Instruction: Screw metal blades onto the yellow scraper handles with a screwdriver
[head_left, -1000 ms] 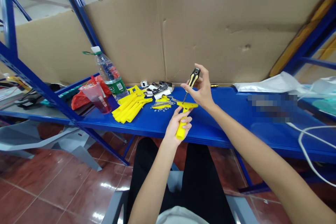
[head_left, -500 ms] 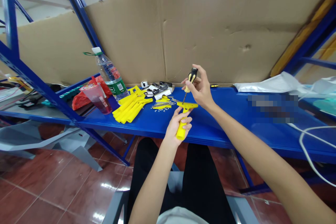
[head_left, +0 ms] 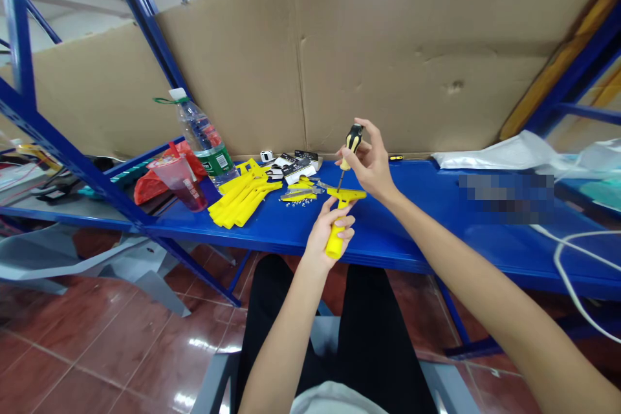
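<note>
My left hand [head_left: 326, 231] is wrapped round the handle of a yellow plastic scraper [head_left: 336, 243], its wide head up. Closed on a black and cream screwdriver [head_left: 354, 138], my right hand [head_left: 371, 162] holds it nearly upright above that head. The screwdriver's shaft reaches down to the scraper's head; whether a screw sits under the tip is too small to tell. Left of my hands, several yellow scraper handles [head_left: 242, 202] lie in a pile. Between them and my hands are smaller yellow parts with clear strips [head_left: 301, 193] and several tiny screws [head_left: 303, 203].
Black and white packets [head_left: 297, 168] lie behind the parts. A water bottle [head_left: 206, 139] and a red drink cup [head_left: 182, 181] stand at the left. On the blue table [head_left: 417, 226], a white cable [head_left: 565, 259] hangs over the right edge. A cardboard sheet [head_left: 378, 52] rises behind.
The screwdriver's handle has shifted very slightly left and leans a little differently. Both hands keep their holds, and the scraper stays in place.
</note>
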Demonstrator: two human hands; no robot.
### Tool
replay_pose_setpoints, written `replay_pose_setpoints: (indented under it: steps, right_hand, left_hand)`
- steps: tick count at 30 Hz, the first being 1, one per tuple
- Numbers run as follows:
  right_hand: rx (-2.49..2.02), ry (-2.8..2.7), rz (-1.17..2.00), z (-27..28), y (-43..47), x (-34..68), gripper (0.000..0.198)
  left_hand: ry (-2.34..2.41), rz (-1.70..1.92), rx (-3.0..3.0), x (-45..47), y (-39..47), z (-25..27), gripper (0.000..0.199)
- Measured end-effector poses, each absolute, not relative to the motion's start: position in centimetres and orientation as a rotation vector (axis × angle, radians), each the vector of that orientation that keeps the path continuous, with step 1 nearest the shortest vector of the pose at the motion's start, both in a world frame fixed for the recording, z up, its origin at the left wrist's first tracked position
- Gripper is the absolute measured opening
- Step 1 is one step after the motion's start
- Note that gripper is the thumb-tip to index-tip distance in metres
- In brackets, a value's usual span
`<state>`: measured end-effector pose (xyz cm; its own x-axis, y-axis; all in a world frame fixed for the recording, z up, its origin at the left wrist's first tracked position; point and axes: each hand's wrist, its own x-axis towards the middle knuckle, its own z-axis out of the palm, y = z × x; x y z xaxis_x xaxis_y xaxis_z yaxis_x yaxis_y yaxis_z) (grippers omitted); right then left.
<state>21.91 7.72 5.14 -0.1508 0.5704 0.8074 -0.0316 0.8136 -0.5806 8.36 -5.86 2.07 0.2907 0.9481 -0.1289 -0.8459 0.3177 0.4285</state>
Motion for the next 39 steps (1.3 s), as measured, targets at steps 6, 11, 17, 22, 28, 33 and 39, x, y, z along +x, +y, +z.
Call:
replay_pose_setpoints:
  steps: [6, 11, 17, 22, 28, 33, 39]
  right_hand:
    - [-0.434, -1.717, 0.576, 5.3, 7.5, 22.1, 0.089]
    - [-0.437, -1.662, 0.538, 5.1, 8.3, 21.8, 0.095]
    - [-0.462, -1.679, 0.536, 5.2, 7.9, 22.0, 0.100]
    - [-0.440, -1.754, 0.627, 5.4, 7.1, 22.2, 0.096]
    - [-0.430, -1.735, 0.629, 5.3, 7.9, 22.0, 0.098]
    - [-0.432, -1.731, 0.603, 5.2, 8.2, 22.0, 0.100]
    - [-0.445, -1.772, 0.559, 4.9, 8.6, 22.2, 0.103]
  left_hand:
    - [0.391, 1.223, 0.308, 8.4, -5.8, 1.9, 0.044]
    - [0.375, 1.207, 0.296, 8.3, -5.8, 1.9, 0.041]
    - [0.381, 1.207, 0.303, 8.4, -5.8, 2.1, 0.041]
    - [0.395, 1.233, 0.299, 8.5, -5.9, 2.3, 0.039]
    - [0.377, 1.211, 0.294, 8.4, -5.9, 2.4, 0.039]
    - [0.382, 1.204, 0.280, 8.4, -5.9, 2.4, 0.038]
    - [0.384, 1.201, 0.296, 8.4, -5.8, 2.2, 0.038]
